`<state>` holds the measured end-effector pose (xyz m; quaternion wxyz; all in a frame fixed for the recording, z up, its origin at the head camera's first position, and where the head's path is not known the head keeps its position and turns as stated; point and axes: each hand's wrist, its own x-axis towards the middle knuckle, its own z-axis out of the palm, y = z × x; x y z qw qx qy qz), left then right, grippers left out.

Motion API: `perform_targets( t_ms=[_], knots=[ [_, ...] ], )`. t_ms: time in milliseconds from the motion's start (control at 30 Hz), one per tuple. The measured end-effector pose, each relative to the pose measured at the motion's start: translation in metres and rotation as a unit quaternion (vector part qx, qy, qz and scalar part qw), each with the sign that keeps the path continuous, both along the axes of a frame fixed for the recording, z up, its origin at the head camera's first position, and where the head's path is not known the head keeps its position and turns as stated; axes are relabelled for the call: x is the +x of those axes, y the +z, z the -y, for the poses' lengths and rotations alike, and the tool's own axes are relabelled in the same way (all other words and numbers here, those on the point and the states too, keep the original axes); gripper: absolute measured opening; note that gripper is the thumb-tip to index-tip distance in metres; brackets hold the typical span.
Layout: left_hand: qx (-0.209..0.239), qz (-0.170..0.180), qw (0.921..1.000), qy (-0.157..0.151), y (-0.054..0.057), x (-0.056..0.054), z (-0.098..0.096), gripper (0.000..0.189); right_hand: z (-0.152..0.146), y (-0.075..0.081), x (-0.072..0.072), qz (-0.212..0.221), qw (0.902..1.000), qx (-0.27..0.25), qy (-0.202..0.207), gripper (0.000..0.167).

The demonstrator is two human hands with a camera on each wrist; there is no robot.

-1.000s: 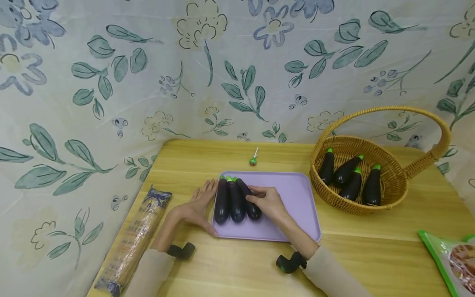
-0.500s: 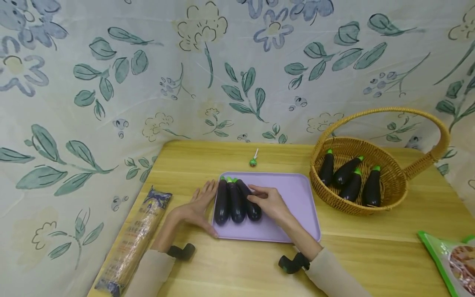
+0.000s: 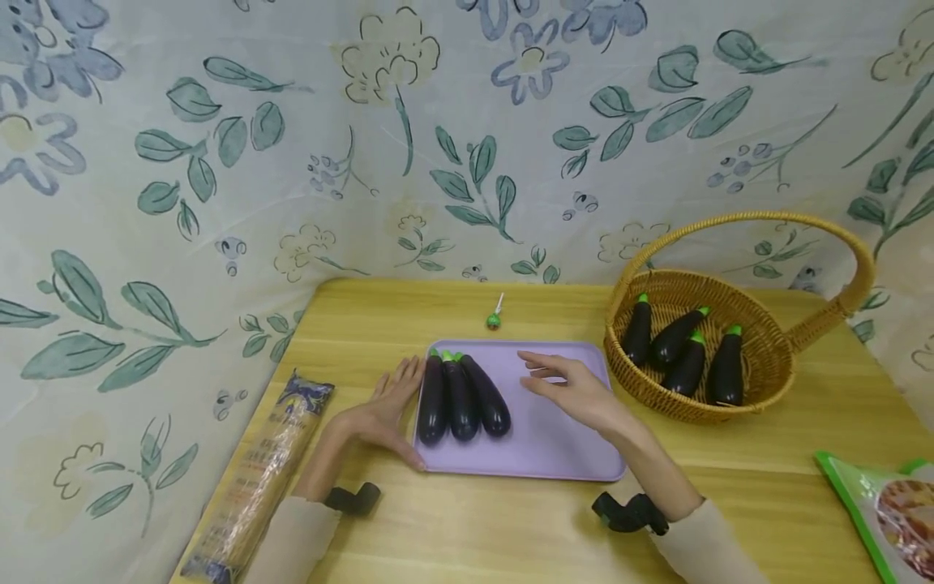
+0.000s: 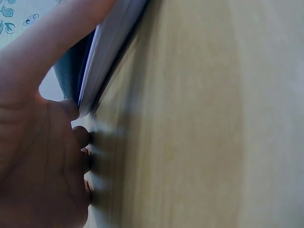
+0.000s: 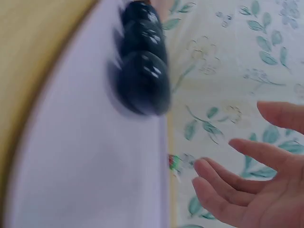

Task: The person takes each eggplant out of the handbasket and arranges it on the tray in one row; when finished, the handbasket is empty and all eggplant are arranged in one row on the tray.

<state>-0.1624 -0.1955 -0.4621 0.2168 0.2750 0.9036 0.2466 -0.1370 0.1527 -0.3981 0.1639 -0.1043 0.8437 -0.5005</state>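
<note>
Three dark eggplants with green stems lie side by side on the left part of a lilac tray (image 3: 554, 454): a left one (image 3: 433, 401), a middle one (image 3: 461, 399) and a right one (image 3: 487, 397). Against the tray's left edge rests my left hand (image 3: 383, 418), fingers spread and thumb at the near corner; the left wrist view shows its palm (image 4: 42, 156) beside the tray's side. My right hand (image 3: 572, 391) hovers over the tray's right half, apart from the eggplants. Its fingers (image 5: 228, 190) are loosely extended in the right wrist view and hold nothing.
A wicker basket (image 3: 773, 397) with a tall handle stands at the right, several eggplants inside. Behind the tray lies a green lollipop (image 3: 494, 321). A long clear-wrapped package (image 3: 259, 478) lies at the left, and a green-edged bag (image 3: 890, 511) at the near right.
My right hand has let go of the right eggplant and moved right, over the bare part of the tray. The left hand has stayed at the tray's left edge.
</note>
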Motion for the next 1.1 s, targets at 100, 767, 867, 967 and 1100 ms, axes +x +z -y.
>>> perform_targets(
  t_ms=[100, 767, 867, 967, 1100],
  knots=[
    [0.001, 0.001, 1.0000, 0.001, -0.001, 0.001, 0.000, 0.161, -0.020, 0.013, 0.004, -0.015, 0.9999, 0.007, 0.003, 0.058],
    [0.005, 0.003, 1.0000, 0.005, -0.002, 0.002, 0.003, 0.161, -0.167, 0.036, 0.004, -0.039, 0.9773, 0.124, -0.167, 0.073],
    [0.007, 0.004, 1.0000, 0.004, -0.002, 0.002, 0.003, 0.161, -0.179, 0.027, 0.002, -0.011, 0.9745, 0.124, -0.187, 0.074],
    [0.008, 0.003, 1.0000, 0.004, -0.002, 0.002, 0.003, 0.161, -0.186, 0.020, -0.001, 0.000, 0.9713, 0.132, -0.198, 0.076],
    [0.010, 0.002, 0.9999, 0.005, -0.002, 0.002, 0.003, 0.162, -0.191, 0.014, -0.004, 0.009, 0.9697, 0.139, -0.200, 0.081]
  ],
)
